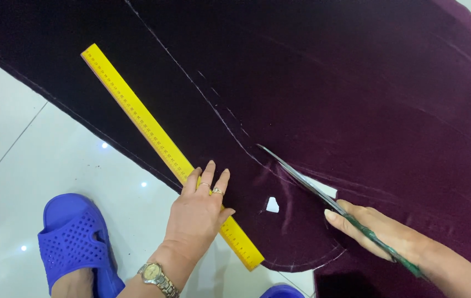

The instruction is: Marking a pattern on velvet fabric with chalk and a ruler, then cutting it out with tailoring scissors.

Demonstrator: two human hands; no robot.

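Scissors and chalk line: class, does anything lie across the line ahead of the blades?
Nothing visible does. The scissors in the right hand point along the chalk line; the ruler under the left hand lies off to one side.

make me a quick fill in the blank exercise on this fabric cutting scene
1. The left hand presses flat on a ruler coloured ____.
2. The right hand cuts the dark purple fabric with ____.
3. The slipper on the white floor is ____.
4. The left wrist wears a ____.

Missing words: yellow; scissors; blue; watch
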